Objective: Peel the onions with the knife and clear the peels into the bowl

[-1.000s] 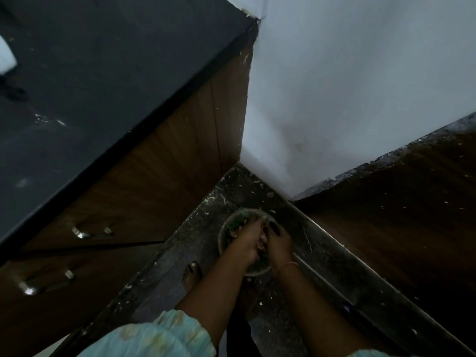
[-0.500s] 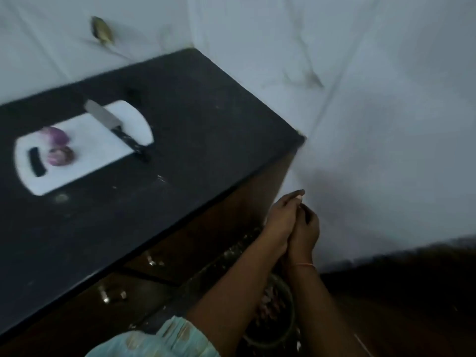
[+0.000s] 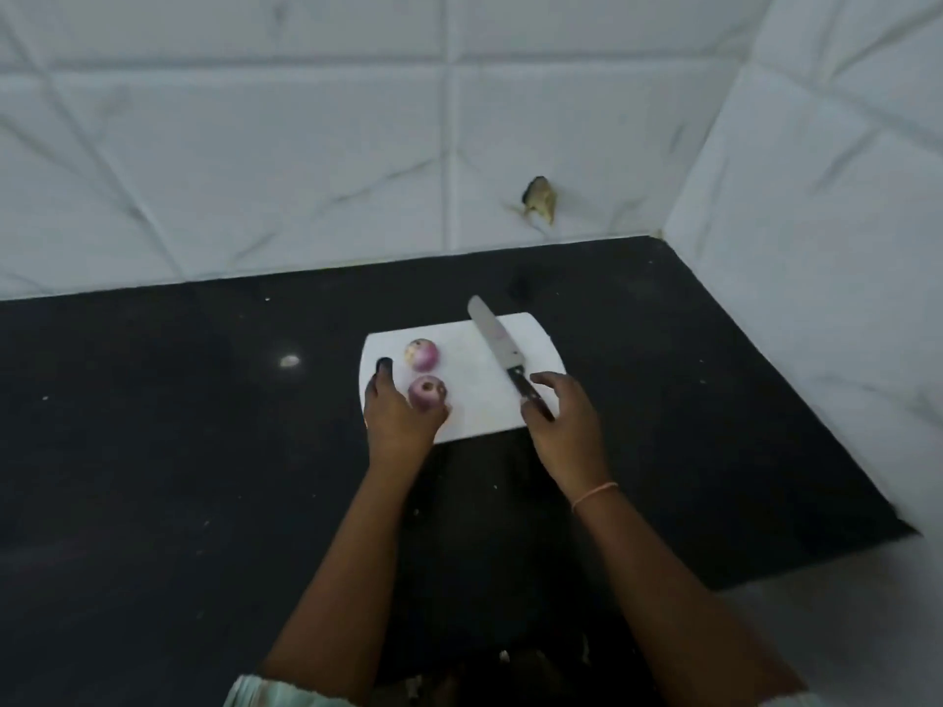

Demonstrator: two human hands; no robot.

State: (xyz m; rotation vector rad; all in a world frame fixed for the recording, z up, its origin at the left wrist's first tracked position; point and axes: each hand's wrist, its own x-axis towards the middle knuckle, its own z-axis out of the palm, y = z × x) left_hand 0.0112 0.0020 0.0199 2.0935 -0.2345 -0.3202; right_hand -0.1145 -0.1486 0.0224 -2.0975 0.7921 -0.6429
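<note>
So, quick rundown, biggest stuff first:

Wall: white marbled tiles (image 3: 306, 160) behind and to the right, with a small brownish blob (image 3: 540, 199) stuck low on the back one. Too blurry to say what it is.

Counter: black worktop (image 3: 168, 451), speckled with pale crumbs.

Board: white cutting board (image 3: 474, 354) sitting on the counter, toward the back corner.

Knife: kitchen knife (image 3: 497, 347) lying diagonally across the right part of the board, blade pointing away, dark handle toward the person.

Onions: two purple ones on the left part of the board, just beside each other. Far onion (image 3: 421, 354) sits alone; near onion (image 3: 427, 391) is right at the left hand.

Left hand (image 3: 398, 415): fingers loosely curved against the near onion, touching its near side. Looks more like arriving at it than a firm grip, honestly can't tell.

Right hand (image 3: 561, 415): fingers spread and relaxed, hovering over the knife handle, not wrapped around it yet. Thin band on that wrist.

Bowl: not in view from up here.

My guess at the step: picking up onion and knife to start peeling.

What could go wrong: handle hangs near the board's edge, so a sloppy grab could skid the blade toward the other hand. Round onions roll too, and the bumped one could knock its neighbour off the board.
</note>
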